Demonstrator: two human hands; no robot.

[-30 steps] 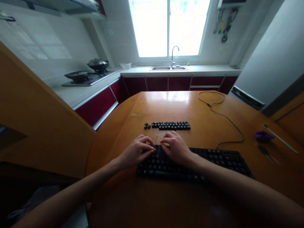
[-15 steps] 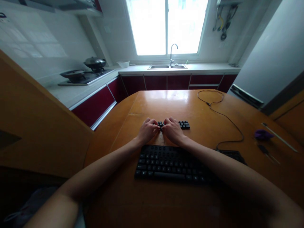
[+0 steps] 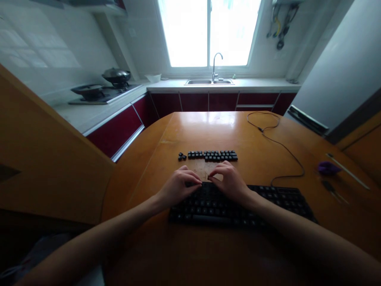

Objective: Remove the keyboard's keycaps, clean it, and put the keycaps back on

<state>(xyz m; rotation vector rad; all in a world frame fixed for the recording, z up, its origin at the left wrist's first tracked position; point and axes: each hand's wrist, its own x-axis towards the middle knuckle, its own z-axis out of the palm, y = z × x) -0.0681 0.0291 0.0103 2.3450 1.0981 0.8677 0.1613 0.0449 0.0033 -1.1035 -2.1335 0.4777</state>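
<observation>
A black keyboard [image 3: 214, 220] lies on the wooden table, and some switch positions in its upper rows seem to have no caps. My left hand [image 3: 180, 184] is over its upper left edge, thumb and forefinger pinched together; whatever is between them is hidden. Beside it, my right hand [image 3: 228, 180] pinches a small dark keycap [image 3: 209, 177] just above the keyboard's back edge. Beyond both hands, loose black keycaps [image 3: 220, 153] stand in two rows. Several more keycaps [image 3: 181, 156] sit in a small group at the left end of the rows.
The keyboard's cable [image 3: 287, 149] loops over the right side of the round-edged table [image 3: 143, 174]. A purple cloth-like thing [image 3: 327, 168], a thin pale rod [image 3: 348, 171] and a dark-handled wire tool [image 3: 330, 186] lie at the far right. A sink [image 3: 199, 82] is behind.
Both hands have drawn back from the keycap rows to the keyboard's back edge. The rows and the small group at left are now uncovered.
</observation>
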